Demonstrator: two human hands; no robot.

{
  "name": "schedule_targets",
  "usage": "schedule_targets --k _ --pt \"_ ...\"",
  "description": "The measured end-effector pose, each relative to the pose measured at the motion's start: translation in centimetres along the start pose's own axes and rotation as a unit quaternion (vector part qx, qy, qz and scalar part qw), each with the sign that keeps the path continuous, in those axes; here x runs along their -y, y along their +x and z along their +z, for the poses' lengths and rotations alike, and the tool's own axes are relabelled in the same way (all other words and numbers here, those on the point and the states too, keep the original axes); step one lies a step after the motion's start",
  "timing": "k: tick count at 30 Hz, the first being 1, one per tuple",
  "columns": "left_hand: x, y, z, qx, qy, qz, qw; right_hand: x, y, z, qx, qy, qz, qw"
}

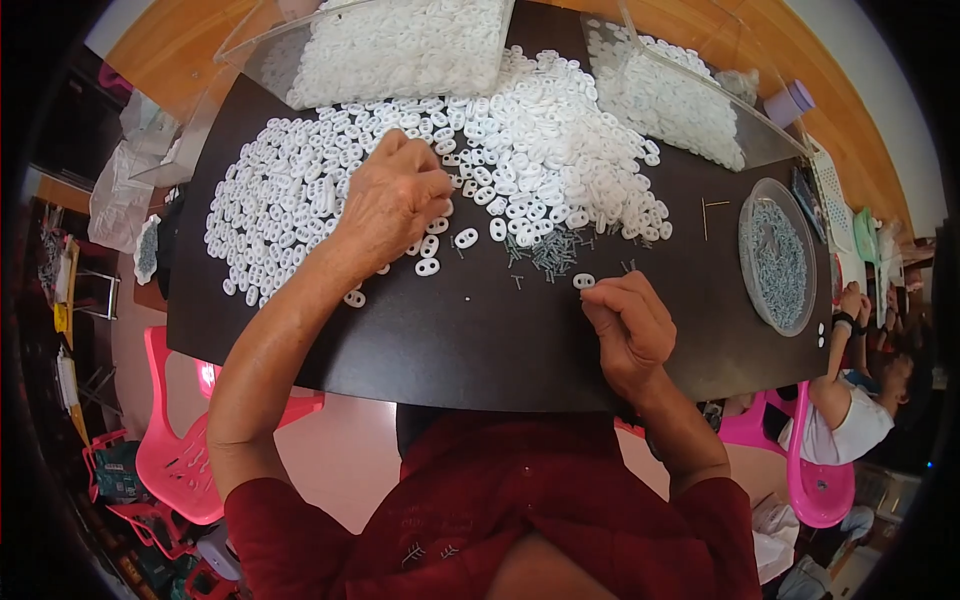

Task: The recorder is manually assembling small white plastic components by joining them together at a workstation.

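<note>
My left hand (398, 195) reaches over the spread of small white oval plastic pieces with two holes (285, 200). Its fingers are curled together, and anything between them is hidden. Lower on the right, my right hand (635, 325) is closed in a pinch, with one white two-hole oval piece (583, 281) at its thumb and fingertips. A small pile of grey screws (552, 255) lies between the hands, beside a taller heap of white pieces (560, 140). A few loose oval pieces (427, 267) lie just right of my left wrist.
Two clear bins of white pieces (400, 50) (670, 100) stand at the table's far side. A round clear tub (748, 250) of screws sits at right, near a thin brass-coloured angled rod (705, 220). Another person (850, 400) sits beyond the right edge; pink chairs (180, 455) flank the table.
</note>
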State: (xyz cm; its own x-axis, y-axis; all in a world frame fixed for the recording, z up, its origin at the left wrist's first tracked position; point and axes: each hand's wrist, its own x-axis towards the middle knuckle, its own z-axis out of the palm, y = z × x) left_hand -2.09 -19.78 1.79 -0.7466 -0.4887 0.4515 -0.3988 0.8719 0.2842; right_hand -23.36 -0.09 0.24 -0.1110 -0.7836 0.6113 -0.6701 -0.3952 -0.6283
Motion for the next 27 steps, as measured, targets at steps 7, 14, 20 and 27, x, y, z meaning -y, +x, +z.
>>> schedule_targets --k 7,14,20,27 --pt "0.9 0.0 -0.4 -0.066 0.025 -0.042 0.997 0.2 0.1 0.0 -0.003 0.005 -0.007 1.000" --pt "-0.2 1.6 1.2 -0.011 0.084 -0.039 0.996 0.1 0.2 0.1 -0.011 0.003 -0.015 1.000" --pt "-0.1 2.3 1.5 0.040 0.073 -0.056 0.995 0.2 0.1 0.0 -0.012 0.004 -0.022 1.000" --pt "-0.1 2.3 1.7 0.059 0.022 -0.093 0.994 0.2 0.1 -0.1 -0.015 0.009 -0.023 1.000"
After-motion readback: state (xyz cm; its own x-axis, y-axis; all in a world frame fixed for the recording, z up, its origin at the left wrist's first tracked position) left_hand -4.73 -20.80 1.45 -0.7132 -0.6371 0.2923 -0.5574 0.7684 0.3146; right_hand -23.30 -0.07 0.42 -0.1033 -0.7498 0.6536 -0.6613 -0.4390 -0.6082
